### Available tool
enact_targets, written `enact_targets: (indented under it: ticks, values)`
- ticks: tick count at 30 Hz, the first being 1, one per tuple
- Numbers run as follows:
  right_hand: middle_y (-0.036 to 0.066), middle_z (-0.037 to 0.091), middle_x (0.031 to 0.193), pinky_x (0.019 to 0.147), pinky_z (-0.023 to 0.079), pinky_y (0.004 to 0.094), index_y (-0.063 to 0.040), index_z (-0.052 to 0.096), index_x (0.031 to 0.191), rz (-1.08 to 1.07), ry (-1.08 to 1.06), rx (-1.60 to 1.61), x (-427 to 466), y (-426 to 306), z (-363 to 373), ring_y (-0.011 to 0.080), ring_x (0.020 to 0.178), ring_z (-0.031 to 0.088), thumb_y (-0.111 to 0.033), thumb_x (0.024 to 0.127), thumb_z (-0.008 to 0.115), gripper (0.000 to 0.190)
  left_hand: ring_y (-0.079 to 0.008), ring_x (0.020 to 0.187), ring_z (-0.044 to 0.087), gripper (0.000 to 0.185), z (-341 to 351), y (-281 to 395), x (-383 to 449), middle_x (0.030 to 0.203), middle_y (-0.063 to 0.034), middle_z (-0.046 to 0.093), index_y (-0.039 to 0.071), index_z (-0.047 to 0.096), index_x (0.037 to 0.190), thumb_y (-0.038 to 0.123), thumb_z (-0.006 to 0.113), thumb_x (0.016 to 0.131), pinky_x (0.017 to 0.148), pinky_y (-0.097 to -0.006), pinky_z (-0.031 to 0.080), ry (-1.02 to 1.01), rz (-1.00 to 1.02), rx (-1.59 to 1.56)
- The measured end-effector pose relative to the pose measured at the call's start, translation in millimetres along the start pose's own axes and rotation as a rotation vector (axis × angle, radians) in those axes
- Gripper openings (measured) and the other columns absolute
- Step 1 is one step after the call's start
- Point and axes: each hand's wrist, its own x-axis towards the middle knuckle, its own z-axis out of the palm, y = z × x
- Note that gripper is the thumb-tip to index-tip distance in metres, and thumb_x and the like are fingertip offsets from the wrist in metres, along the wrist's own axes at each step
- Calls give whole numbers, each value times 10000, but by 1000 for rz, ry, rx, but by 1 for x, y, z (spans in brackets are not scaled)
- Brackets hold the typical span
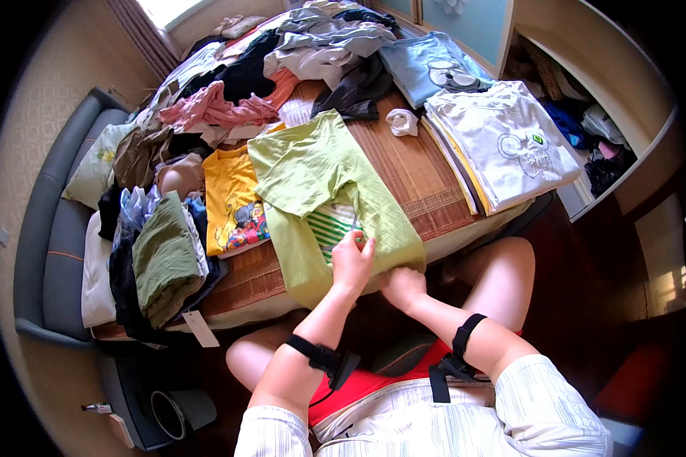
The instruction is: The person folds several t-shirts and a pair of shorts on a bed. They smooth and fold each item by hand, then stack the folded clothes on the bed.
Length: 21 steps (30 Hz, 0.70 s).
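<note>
A light-green T-shirt lies before me, its lower end hanging over the bed's near edge and a sleeve folded across it. Green-and-white stripes show at its middle. My left hand pinches a bit of cloth beside the stripes between thumb and fingers. Lower and to the right, my right hand is closed on the shirt's hem at the bed edge; its fingertips are partly hidden. Just left of the green shirt is a folded yellow T-shirt with a colourful print.
Folded white shirts top a stack at right, near a folded light-blue shirt. A small white cloth bundle rests on the brown mat. Loose clothes heap at the back; olive-green folded clothing lies left. A bin stands on the floor.
</note>
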Motion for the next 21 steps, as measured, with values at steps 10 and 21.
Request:
enact_targets:
  ticks: [10, 21]
  values:
    - [146, 686, 787, 673, 539, 426, -79, 716, 784, 4, 10, 56, 4, 4, 3, 313, 725, 680, -355, 829, 560, 320, -162, 653, 629, 262, 16, -7, 27, 722, -70, 675, 39, 659, 798, 286, 739, 761, 658, -305, 497, -6, -153, 62]
    - [189, 676, 778, 705, 529, 445, -26, 704, 765, 66, -25, 111, 3, -1, -12, 354, 741, 668, -304, 834, 527, 337, -211, 692, 645, 254, 14, -7, 24, 755, -93, 678, 33, 654, 827, 277, 713, 788, 685, -333, 497, -26, -182, 15]
